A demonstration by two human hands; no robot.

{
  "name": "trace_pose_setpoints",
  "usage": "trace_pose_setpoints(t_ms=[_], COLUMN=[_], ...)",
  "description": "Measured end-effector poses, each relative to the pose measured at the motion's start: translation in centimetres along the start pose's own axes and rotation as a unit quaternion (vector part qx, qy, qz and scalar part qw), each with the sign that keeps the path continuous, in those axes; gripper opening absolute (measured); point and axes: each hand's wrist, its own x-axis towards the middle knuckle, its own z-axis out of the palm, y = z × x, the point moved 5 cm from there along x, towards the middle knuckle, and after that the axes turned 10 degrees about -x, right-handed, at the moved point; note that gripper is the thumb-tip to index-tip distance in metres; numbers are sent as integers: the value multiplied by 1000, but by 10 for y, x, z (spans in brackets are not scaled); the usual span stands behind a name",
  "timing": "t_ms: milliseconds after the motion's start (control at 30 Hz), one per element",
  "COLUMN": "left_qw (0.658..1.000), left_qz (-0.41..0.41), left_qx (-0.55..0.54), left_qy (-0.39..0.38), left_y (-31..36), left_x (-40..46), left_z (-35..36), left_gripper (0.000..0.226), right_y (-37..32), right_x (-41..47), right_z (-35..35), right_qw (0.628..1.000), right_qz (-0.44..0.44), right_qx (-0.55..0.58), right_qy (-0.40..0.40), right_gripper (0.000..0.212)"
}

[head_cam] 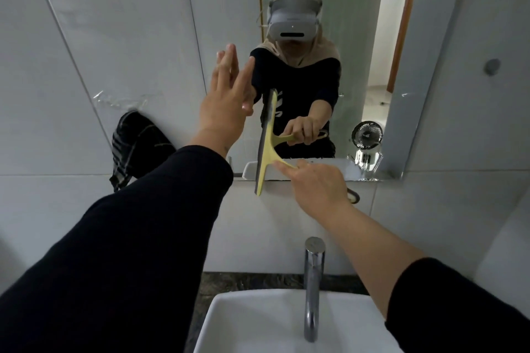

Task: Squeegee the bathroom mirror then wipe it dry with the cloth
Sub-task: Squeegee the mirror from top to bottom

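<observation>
My right hand (317, 183) grips the handle of a yellow squeegee (268, 142). Its grey rubber blade stands nearly upright against the lower left part of the bathroom mirror (361, 46), with the blade's bottom end below the mirror's lower edge. My left hand (226, 100) is raised flat, fingers apart, its fingertips at the mirror's left edge, holding nothing. A black cloth (137, 146) with pale stripes hangs on the tiled wall to the left of the mirror, partly hidden by my left sleeve.
A chrome tap (314, 284) rises over a white basin (275, 324) below. A dark stone counter strip (258, 281) runs behind the basin. The mirror reflects a person wearing a headset, a small fan and a doorway. A round knob (492, 67) sits on the right wall.
</observation>
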Motion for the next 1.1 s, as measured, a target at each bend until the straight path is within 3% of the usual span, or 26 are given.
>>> trace_pose_setpoints(t_ms=[433, 633, 867, 1100], left_qw=[997, 998, 999, 998], left_qz=[64, 44, 36, 33], left_qx=[-30, -31, -34, -43], left_qy=[6, -11, -14, -12], left_y=[37, 48, 48, 48], left_x=[-14, -12, -13, -14], left_z=[20, 35, 38, 38], left_gripper=[77, 85, 89, 90], right_y=[89, 117, 108, 80], right_x=[-34, -61, -87, -95], right_z=[-3, 3, 37, 63], right_qw=[991, 973, 886, 797], right_qz=[124, 224, 370, 438], right_qx=[-32, 56, 279, 415], right_qy=[27, 18, 19, 23], right_gripper=[54, 48, 42, 44])
